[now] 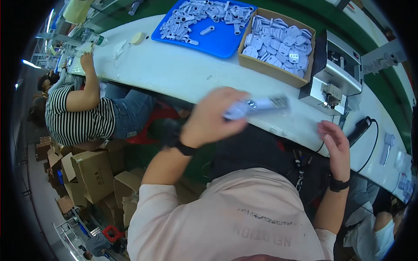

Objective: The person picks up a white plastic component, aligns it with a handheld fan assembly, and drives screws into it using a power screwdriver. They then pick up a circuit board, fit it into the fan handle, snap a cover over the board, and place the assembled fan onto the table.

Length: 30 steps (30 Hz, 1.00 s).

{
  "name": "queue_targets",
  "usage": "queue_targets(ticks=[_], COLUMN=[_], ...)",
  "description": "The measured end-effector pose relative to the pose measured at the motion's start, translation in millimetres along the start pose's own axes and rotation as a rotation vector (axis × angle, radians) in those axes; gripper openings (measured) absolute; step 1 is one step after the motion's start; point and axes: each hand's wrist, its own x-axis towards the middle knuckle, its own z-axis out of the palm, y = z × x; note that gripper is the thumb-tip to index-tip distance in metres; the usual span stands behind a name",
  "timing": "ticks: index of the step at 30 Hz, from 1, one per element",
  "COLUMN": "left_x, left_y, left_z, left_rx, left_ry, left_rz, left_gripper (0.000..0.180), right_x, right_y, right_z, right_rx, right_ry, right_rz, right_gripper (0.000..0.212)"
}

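My left hand [213,117] is closed around the rounded end of a long, pale plastic part [263,105], held over the front edge of the workbench. Motion blurs its far end, which looks darker. My right hand [337,150] hovers at the bench edge on the right, thumb and fingers apart, with nothing visible in it. Closest to that hand are a black hand tool with a cable [360,130] and a silver and black bench machine [333,80] with a small metal fixture at its front.
A blue tray [224,51] bears many small white plastic parts. Beside it, a cardboard box [272,71] is full of flat white pieces with holes. Another white part [386,150] lies at far right. A person in a striped shirt [80,115] sits left; cardboard cartons [96,172] stand behind.
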Motion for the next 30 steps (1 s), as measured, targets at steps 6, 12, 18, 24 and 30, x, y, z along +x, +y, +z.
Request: queue_targets(ticks=[6,12,18,24,30], left_x=[-41,-48,-62,-21,-4], left_y=[-97,-231,-237,-79,-66], left_z=[-93,-120,-136,28,61], left_rx=[0.228,0.689,0.866,0.602,0.439], left_ry=[0.517,0.758,0.464,0.481,0.170], left_rz=[-0.421,-0.519,-0.494,-0.009,-0.088], left_gripper=[0.058,0.061,0.053,0.042,0.032], right_x=[-32,-40,-48,-95,-108], right_y=[29,8,12,67,123], right_z=[-32,-49,-63,-178,-309], right_rx=[-0.056,-0.100,-0.043,-0.349,-0.954], right_ry=[0.142,0.252,0.401,0.853,1.390], right_rz=[0.080,0.112,0.070,0.148,0.085], right_gripper=[0.037,0.035,0.031,0.033,0.048])
